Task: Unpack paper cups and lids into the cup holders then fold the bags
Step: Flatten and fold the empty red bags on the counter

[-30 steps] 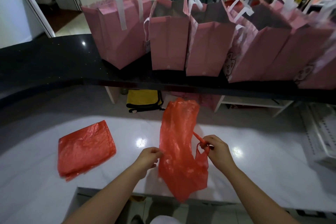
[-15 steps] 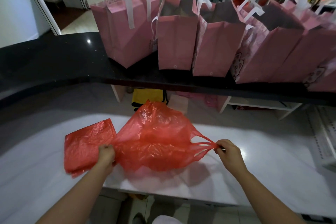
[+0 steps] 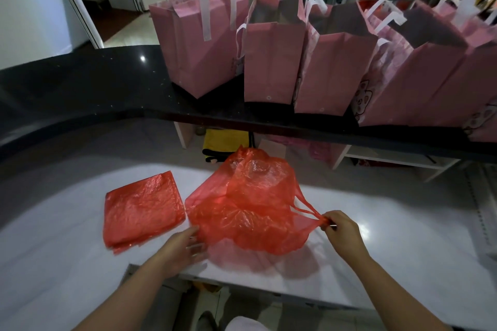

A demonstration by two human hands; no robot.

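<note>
White marble counter (image 3: 390, 244) fills the lower half of the view, and on it the loose red plastic bag (image 3: 250, 204) is now seen lower and flatter than half a second ago, its billowed upper part sagging toward the surface. Its handles are pinched in the right hand (image 3: 340, 231), fingers and thumb curled tight round the stretched loops, much as before. The left hand (image 3: 185, 246) has been let go of the bag's left edge; its fingers are now held straight and flat at the bag's lower left corner, with nothing gripped, and whether they touch the plastic cannot be told. A folded red bag (image 3: 142, 209) is laid just beside the loose one, on its left, unmoved. Behind, a raised black ledge (image 3: 80, 83) is occupied by a row of pink paper bags (image 3: 271, 62) with white handles, standing upright and close together. Under the ledge a yellow item (image 3: 226, 140) is partly hidden by the loose bag's top.
</note>
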